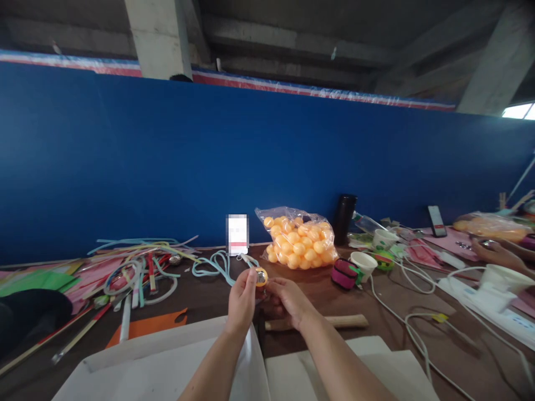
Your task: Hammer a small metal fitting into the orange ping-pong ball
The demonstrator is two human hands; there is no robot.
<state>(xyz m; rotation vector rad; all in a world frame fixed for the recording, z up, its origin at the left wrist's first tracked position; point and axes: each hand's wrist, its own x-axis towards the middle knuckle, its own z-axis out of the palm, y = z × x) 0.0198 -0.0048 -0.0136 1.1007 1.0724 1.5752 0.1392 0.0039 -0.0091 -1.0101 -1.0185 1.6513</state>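
Observation:
Between the thumb and fingers of my left hand (pixel 242 295) is a small round piece with an orange rim and a shiny silver middle (pixel 261 277). My right hand (pixel 290 301) is closed just to the right of it, fingertips pinched together close to the piece's lower edge. What those fingertips hold, if anything, is hidden. Beneath my right wrist lies a wooden handle (pixel 345 321). White paper sheets (pixel 175 362) spread under my forearms. Beyond my hands stands a clear bag of orange balls (pixel 301 242).
Colourful tubes, sticks and papers (pixel 142 273) pile up at left, beside an orange sheet (pixel 146 328). A light-blue cord (pixel 217 267) curls near a propped phone (pixel 237 236). Rightward are a purple pouch (pixel 345 274), paper cup (pixel 363 264), black bottle (pixel 345 220), white cables (pixel 418 334) and another person's hand (pixel 497 255).

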